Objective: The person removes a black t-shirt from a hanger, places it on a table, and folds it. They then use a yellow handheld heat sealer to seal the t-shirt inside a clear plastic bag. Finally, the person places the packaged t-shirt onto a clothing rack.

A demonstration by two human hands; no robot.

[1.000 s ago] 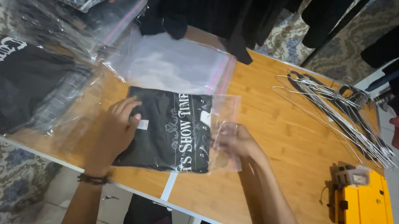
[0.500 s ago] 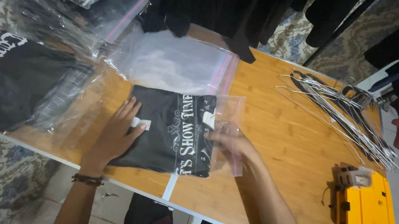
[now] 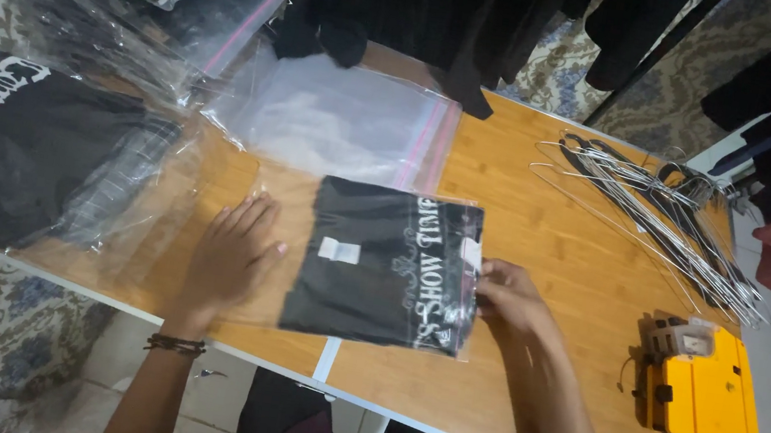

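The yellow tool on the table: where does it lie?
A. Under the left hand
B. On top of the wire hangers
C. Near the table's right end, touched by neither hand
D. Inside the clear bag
C: the yellow tool lies near the right end of the table, with neither hand on it.

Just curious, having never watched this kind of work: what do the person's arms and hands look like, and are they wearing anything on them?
Both arms are bare to the frame's edge, with no sleeves, gloves or rings visible. The left hand has a dark beaded or braided bracelet around its wrist. The right hand and its wrist carry nothing that can be seen.
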